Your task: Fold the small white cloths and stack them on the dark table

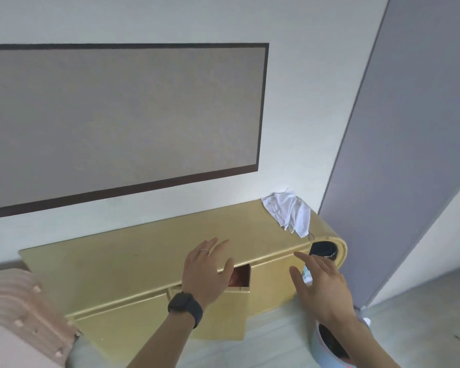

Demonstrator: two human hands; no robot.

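Observation:
A crumpled heap of small white cloths [288, 210] lies on the far right end of a yellow cabinet top [133, 258], against the wall. My left hand [207, 272], with a ring and a black wristband, hovers with fingers spread over the cabinet's front edge, well left of the cloths. Lower and to the right, my right hand [320, 286] is stretched out with relaxed fingers in front of the cabinet. Neither hand holds anything. No dark table is in view.
A cabinet door [237, 309] below my left hand stands ajar, showing something reddish inside. A black object [324, 250] sits at the cabinet's right end. A light-blue bin [329, 346] stands on the floor at the right; a beige ribbed object [24, 317] is at the left. A framed grey panel [122, 120] hangs on the wall.

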